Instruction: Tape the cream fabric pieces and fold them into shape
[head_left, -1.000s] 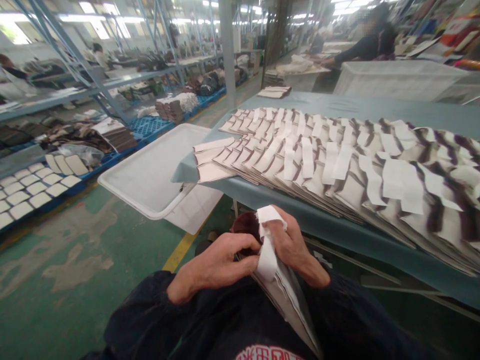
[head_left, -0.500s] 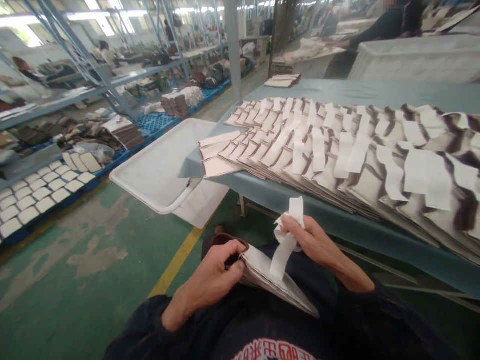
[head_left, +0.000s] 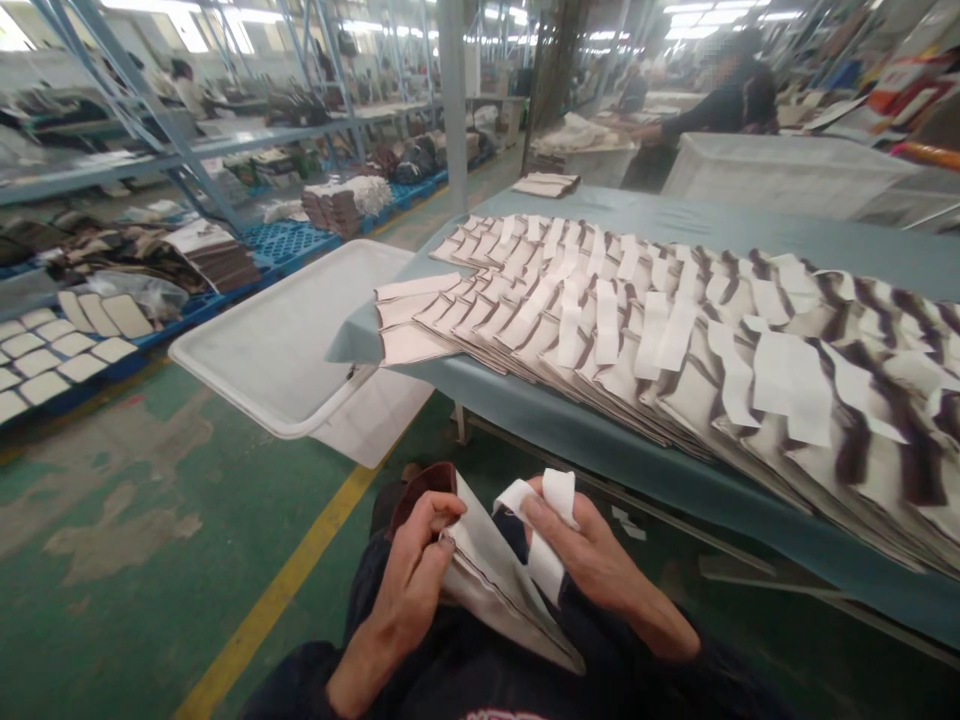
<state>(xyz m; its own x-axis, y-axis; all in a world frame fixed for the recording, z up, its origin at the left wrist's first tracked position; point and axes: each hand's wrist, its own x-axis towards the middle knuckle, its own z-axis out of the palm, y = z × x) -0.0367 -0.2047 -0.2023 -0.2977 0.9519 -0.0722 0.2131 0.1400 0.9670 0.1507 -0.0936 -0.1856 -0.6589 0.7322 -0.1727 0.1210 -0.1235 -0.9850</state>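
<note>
Over my lap, my left hand (head_left: 420,560) pinches the upper edge of a folded beige fabric piece (head_left: 499,585) with a brown part at its top. To its right, my right hand (head_left: 589,545) is closed on a looped white strip (head_left: 546,565), whose lower end hangs beside the fabric. On the table lie rows of overlapping beige fabric pieces (head_left: 547,335), several with white strips (head_left: 664,335) laid across them.
The blue-green covered table (head_left: 615,205) stands ahead and to the right. A white plastic bin (head_left: 277,340) is at its left end, another bin (head_left: 780,170) behind it. A person (head_left: 720,100) is beyond the table. Shelving and blue pallets (head_left: 281,245) line the left.
My right hand has come down and nearer to me with the strip, which now sits closer to the fabric's upper edge. The view has shifted right, and the fabric is held more steeply.
</note>
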